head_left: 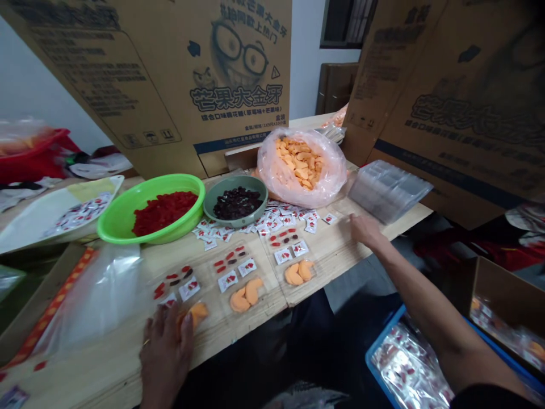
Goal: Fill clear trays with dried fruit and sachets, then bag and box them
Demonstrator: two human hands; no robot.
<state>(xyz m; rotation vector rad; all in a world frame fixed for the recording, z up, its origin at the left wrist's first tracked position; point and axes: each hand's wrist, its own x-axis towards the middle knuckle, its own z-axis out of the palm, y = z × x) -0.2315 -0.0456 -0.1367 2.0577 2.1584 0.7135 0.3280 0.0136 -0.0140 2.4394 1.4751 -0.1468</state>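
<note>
My left hand (165, 346) lies with fingers apart at the nearest clear tray, beside its orange gummies (198, 313) and a small white packet (189, 288). Two more filled clear trays run to the right, each with red and dark candies, two white packets (299, 248) and orange gummies (247, 294). My right hand (365, 230) is over the table's right part, by the stack of clear plastic trays (387, 190). Its fingers look drawn together, with see-through plastic near the fingertips; what they grip is unclear.
Behind the trays stand a green basin (106, 224) of red candies, a grey-green bowl (210, 216) of dark ones and a plastic bag (272, 165) of orange gummies. Loose packets (210, 233) lie in front. Cardboard boxes (170, 74) rise behind. A blue crate (377, 355) sits lower right.
</note>
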